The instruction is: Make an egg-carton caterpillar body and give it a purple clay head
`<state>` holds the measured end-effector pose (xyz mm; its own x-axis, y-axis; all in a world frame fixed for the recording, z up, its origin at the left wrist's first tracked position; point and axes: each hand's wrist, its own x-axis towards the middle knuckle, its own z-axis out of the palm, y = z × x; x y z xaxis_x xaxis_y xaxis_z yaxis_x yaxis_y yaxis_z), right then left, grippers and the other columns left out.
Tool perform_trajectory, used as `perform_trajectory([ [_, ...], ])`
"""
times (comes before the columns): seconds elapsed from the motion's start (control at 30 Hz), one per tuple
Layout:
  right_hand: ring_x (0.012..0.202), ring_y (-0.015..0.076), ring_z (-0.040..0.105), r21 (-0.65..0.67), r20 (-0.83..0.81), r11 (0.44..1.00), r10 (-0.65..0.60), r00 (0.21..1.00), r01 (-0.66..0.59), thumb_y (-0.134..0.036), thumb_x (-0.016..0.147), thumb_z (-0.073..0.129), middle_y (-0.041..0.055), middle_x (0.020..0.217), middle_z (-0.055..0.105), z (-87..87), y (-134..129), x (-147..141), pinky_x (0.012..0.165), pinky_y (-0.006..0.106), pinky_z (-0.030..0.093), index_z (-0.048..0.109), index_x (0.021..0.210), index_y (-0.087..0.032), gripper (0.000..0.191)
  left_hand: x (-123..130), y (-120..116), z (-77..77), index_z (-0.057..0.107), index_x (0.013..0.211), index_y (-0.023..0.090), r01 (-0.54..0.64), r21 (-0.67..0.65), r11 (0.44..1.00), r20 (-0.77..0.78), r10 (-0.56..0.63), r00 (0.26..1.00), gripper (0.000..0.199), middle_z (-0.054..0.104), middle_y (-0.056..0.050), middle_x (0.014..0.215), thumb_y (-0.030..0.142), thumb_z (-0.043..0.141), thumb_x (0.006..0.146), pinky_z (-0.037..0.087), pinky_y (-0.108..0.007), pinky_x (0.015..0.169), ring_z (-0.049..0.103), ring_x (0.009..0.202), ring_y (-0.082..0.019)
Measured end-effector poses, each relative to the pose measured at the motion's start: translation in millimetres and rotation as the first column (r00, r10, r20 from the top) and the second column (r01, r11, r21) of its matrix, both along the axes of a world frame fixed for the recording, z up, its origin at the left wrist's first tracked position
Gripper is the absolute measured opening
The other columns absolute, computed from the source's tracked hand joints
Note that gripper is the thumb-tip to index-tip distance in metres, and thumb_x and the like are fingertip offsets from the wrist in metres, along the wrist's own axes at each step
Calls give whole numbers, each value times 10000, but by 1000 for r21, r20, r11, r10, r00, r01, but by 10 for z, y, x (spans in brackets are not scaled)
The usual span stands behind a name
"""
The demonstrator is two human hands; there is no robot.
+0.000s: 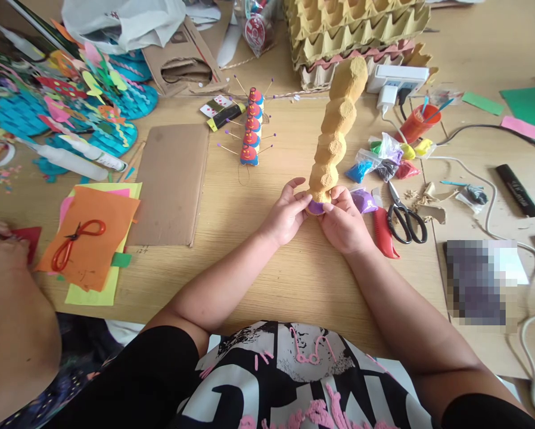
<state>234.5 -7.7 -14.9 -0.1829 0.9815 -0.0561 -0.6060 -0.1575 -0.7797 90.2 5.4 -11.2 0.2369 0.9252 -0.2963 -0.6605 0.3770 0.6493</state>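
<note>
**Purple Clay (316,207) Caps a Bumpy Yellow Strip (334,146)**

In the head camera's view, a person's left hand (285,217) and right hand (347,226) pinch the strip's near end, thumbs at the clay; the strip points away above the wooden table (232,271), toward stacked egg trays (361,33); a red-and-blue segmented figure (251,138) stands to the left; a purple lump (364,201), a red cutter (385,235) and black-handled scissors (404,221) lie beside the right hand; a co-worker's hand (2,247) appears at far left.
</note>
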Motion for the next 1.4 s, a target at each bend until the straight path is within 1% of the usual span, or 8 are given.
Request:
perform_trajectory([
  [0.1,846,152,592,22,19,1000,-21,1000,21,-290,714,963,-46,903,641,-7,-1,-17,825,329,529,538,900,-285,464,2,-2,6,579,1204,287,2,-2,1000,-10,-2,1000,435,716,62,807,158,813,861,495,-314,902,688,813,-148],
  [0.23,826,158,569,28,34,999,-42,999,41,-313,719,951,-40,909,622,-18,0,-22,783,329,526,530,899,-292,459,14,-13,35,559,1172,273,4,12,1000,7,-4,1000,412,709,66,787,150,798,860,491,-298,863,684,798,-140],
  [0.5,822,159,563,-13,-9,1000,-11,1000,11,-299,704,965,-40,903,624,11,-2,2,770,326,525,549,878,-287,452,13,-21,21,563,1167,268,3,24,1000,29,-4,1000,409,728,58,801,132,790,856,494,-284,835,686,798,-137],
  [0.7,843,162,581,-45,-15,999,30,999,-30,-374,747,951,-35,907,611,-3,23,47,788,321,538,580,898,-297,408,1,-2,19,601,1194,281,-12,-48,999,40,14,999,402,744,36,901,141,796,872,501,-294,877,696,851,-144],
  [0.8,827,173,573,-48,-4,998,31,1000,-31,-365,729,958,-33,903,615,-12,34,55,783,334,545,571,895,-304,426,2,3,36,607,1199,281,-13,-72,997,55,17,998,411,746,29,927,134,801,868,496,-290,871,687,844,-139],
  [1.03,821,177,564,-34,3,999,32,999,-32,-351,715,973,-34,881,607,3,31,41,798,345,540,533,861,-296,466,2,-9,33,599,1199,278,1,-45,999,56,2,998,423,700,54,810,145,810,858,485,-295,866,679,816,-144],
  [1.17,824,172,569,-35,-17,999,34,999,-35,-341,708,979,-39,876,613,11,27,45,787,333,535,524,851,-291,479,0,-15,28,592,1175,272,10,-8,1000,63,-9,998,410,716,53,804,145,816,856,484,-284,829,680,796,-139],
  [1.4,810,160,567,-31,-22,999,30,999,-31,-366,736,950,-40,886,608,-3,23,45,770,326,537,548,872,-291,430,-3,-22,55,589,1166,278,21,0,1000,49,-21,999,421,723,62,783,140,820,842,483,-287,833,680,775,-138],
])
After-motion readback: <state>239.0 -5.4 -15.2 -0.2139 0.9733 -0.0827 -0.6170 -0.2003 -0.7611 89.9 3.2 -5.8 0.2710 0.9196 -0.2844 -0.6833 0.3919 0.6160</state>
